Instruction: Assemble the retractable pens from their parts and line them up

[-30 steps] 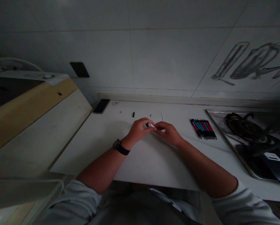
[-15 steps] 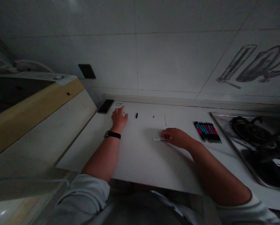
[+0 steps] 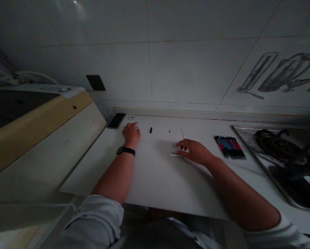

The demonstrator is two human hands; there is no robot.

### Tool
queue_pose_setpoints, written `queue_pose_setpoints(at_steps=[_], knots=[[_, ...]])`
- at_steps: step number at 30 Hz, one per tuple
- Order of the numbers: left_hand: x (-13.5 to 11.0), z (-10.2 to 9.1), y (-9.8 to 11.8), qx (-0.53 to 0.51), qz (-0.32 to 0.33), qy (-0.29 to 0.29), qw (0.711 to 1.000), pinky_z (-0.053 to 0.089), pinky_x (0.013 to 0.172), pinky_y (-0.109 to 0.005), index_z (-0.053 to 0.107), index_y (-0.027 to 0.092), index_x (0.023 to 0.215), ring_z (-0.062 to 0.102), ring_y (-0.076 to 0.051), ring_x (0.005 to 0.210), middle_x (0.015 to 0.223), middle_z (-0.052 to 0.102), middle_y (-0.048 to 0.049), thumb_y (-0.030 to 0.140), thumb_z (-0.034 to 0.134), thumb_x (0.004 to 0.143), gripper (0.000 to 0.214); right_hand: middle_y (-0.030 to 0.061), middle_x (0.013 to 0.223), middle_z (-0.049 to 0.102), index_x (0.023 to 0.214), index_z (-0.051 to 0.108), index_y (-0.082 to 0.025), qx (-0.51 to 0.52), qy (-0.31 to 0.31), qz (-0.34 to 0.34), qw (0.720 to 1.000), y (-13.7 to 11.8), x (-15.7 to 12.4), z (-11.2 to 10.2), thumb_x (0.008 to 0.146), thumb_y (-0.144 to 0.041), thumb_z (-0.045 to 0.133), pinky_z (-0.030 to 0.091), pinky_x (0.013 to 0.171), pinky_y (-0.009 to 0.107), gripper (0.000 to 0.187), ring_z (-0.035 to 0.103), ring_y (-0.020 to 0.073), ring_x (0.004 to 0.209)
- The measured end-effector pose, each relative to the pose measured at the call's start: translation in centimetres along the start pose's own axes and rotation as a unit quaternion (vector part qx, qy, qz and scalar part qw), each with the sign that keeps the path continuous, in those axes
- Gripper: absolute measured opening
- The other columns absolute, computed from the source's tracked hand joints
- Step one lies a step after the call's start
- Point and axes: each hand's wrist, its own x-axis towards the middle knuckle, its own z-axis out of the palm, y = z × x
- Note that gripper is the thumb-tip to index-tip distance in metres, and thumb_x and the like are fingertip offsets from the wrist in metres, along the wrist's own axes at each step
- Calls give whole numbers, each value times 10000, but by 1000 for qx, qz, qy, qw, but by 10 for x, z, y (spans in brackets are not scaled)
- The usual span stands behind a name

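Observation:
On the white counter (image 3: 155,180) lies a thin white tube (image 3: 173,155), probably a pen part. My right hand (image 3: 193,150) hovers at its right end, thumb and fingers apart, with nothing seen between them. Farther left, my left hand (image 3: 130,135), with a black-banded watch (image 3: 126,150) on the wrist, has its fingers curled down at the counter. They close round something small that I cannot make out. Between the hands and the wall are a short black piece (image 3: 151,130), a tiny dark piece (image 3: 170,131) and a slim white stick (image 3: 182,133).
Several red, blue and black pens (image 3: 230,147) lie in a row at right, beside a gas stove (image 3: 276,152) with a metal rim. At far left on the counter rest a phone (image 3: 116,120) and a thin ring-like item (image 3: 130,118). A tiled wall (image 3: 183,76) stands behind.
My right hand's fingers have spread and come off the white tube, which stays on the counter. The left hand's fingers have drawn together over the small thing beneath them.

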Motion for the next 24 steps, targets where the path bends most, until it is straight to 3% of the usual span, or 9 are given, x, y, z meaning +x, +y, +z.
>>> queue_pose_setpoints(at_steps=[2, 7, 12, 19, 22, 24], knots=[[0, 0, 0, 0, -9, -3, 1000, 446, 984, -485, 649, 283, 1399, 540, -376, 1242, 1364, 606, -156, 292, 621, 947, 452, 82, 1051, 740, 1184, 722, -235, -2, 21, -2, 1000, 1, 2, 2, 999, -443, 612, 500, 785, 321, 299, 686, 200, 851], [1, 1, -2, -15, -15, -12, 1000, 436, 946, -492, 762, 270, 1162, 567, -380, 1179, 1278, 659, -142, 274, 612, 950, 260, 75, 1020, 747, 1147, 732, -233, -12, 46, -9, 999, 6, 5, 9, 1012, -433, 596, 500, 780, 316, 277, 690, 197, 847], [3, 3, 4, -77, -9, 10, 997, 429, 935, -449, 751, 247, 1038, 623, -329, 1094, 1128, 736, -118, 250, 604, 962, 166, 77, 998, 750, 1098, 747, -233, -19, 53, -22, 998, 10, 6, 14, 1031, -399, 551, 502, 782, 316, 265, 695, 199, 842], [5, 15, 17, -334, 24, 34, 942, 482, 809, -299, 694, 218, 988, 666, -187, 840, 958, 753, -55, 264, 634, 951, 84, 94, 1079, 763, 1132, 746, -230, -5, 130, -14, 991, 19, 12, 16, 1041, -375, 510, 530, 879, 350, 291, 710, 229, 950], [4, 17, 18, -371, 37, 36, 927, 495, 817, -290, 687, 225, 967, 662, -173, 834, 952, 747, -42, 262, 638, 938, 68, 95, 1114, 763, 1157, 743, -230, -10, 150, -26, 988, 16, 31, 14, 1043, -347, 507, 526, 935, 363, 286, 702, 234, 1004], [3, 16, 18, -386, 41, 35, 921, 502, 810, -285, 686, 227, 962, 658, -167, 822, 950, 743, -36, 256, 639, 929, 64, 99, 1155, 754, 1192, 736, -227, -39, 128, -42, 990, 10, 55, 15, 1032, -304, 526, 512, 969, 369, 275, 691, 235, 1041]])
